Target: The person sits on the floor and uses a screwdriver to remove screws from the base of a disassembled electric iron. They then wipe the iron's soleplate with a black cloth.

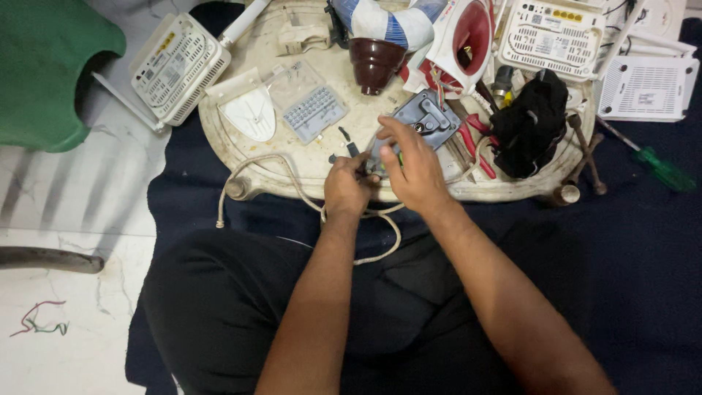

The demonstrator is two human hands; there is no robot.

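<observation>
A grey metal plate (426,121) with wires lies near the front edge of the low oval table (307,164), its near end under both hands. The right hand (413,167) pinches it from above; the left hand (346,186) is closed on a white cord (267,164) trailing off the front edge. Red-handled pliers (475,143) lie just beside it.

We see both forearms bare to the elbow, no sleeves, watch or rings on the left hand (345,192) or right hand (415,172); our legs wear black trousers (219,307).

Left hand (345,189) and right hand (414,170) touching (fingers curled).
</observation>
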